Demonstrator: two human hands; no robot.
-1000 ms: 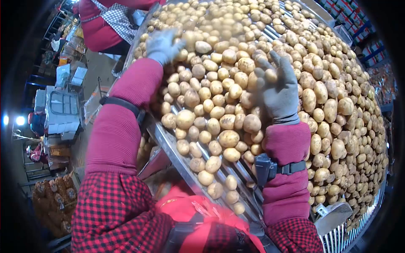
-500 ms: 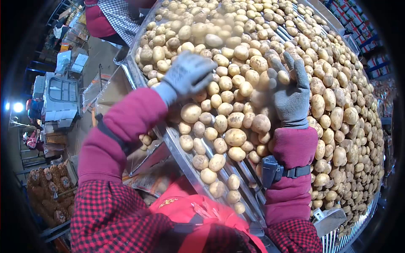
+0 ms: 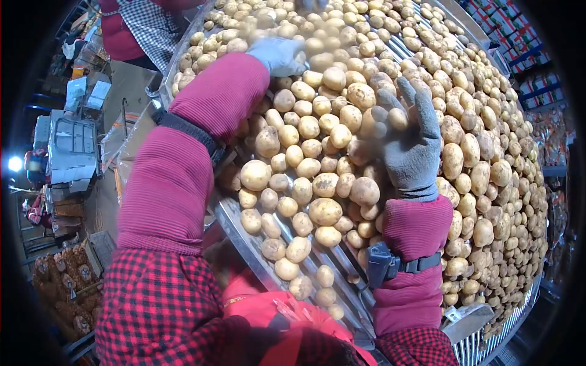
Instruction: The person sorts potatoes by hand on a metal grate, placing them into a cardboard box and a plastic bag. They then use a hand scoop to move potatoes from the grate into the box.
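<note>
In the head camera's view, a person in grey gloves and maroon cuffs works over potatoes (image 3: 325,211) heaped on a slatted metal bench (image 3: 239,236). The left hand (image 3: 278,56), slightly blurred, reaches into the pile toward the upper centre; its fingers bend downward among the potatoes, though whether they grasp one cannot be told. The right hand (image 3: 412,158) is raised over the middle of the heap, its fingers spread and partly bent, with a single potato (image 3: 398,119) showing among them; how firmly they hold it cannot be told. A hazy smear blurs the area just left of it.

A dark strap (image 3: 190,133) circles the left sleeve, and another, bearing a dark box (image 3: 383,265), circles the right. Potatoes thin out near the person's red apron (image 3: 284,308), baring the metal slats (image 3: 351,259). At upper left, another person in a checked apron (image 3: 143,27) stands by the bench. Farther left are pale cartons (image 3: 73,155), a bright lamp (image 3: 16,163) and, below, filled sacks (image 3: 67,287). Stacked boxes (image 3: 502,25) line the upper right.
</note>
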